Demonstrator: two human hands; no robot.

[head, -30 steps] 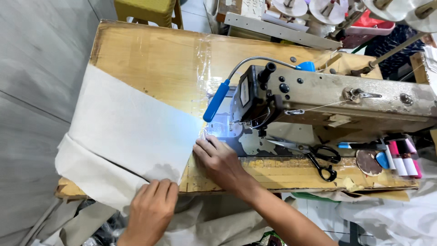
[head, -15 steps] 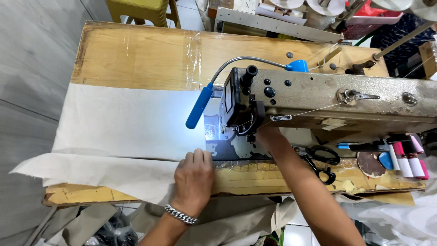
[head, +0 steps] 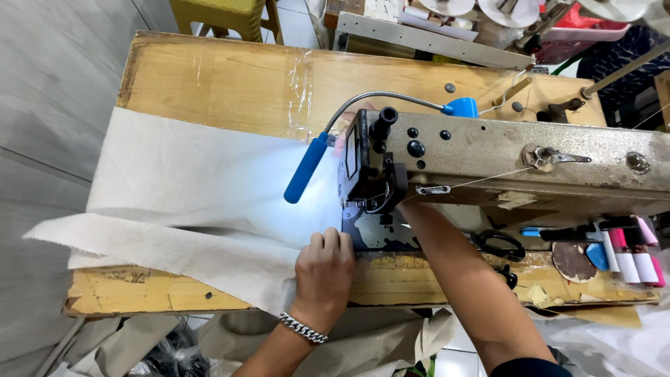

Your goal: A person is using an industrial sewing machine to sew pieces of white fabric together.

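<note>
Cloth (head: 188, 181), a pale, unbleached length of woven fabric, lies across the left half of the counter (head: 230, 77) and runs in under the head of the sewing machine (head: 502, 157) at frame centre. Most of it sits flat to the left of the needle, and one folded strip trails off the counter's lower-left edge with a frayed end. Judging by that, the seam seems only partly run; I cannot see a finished stitch line.

The fabric looks stiff and plain, creased along the fold nearest the lower edge, and brightly lit close to the needle by the blue lamp (head: 306, 171) on its bent neck.

The left hand (head: 324, 269), with a chain bracelet at the wrist, lies flat with fingers together, pressing the folded edge down just before the needle plate; it grips nothing. The right arm reaches in under the machine head, and the right hand is hidden behind it, so I cannot tell how open it is or what it has.

Scissors (head: 499, 246) and thread spools (head: 631, 255) lie at lower right.
</note>
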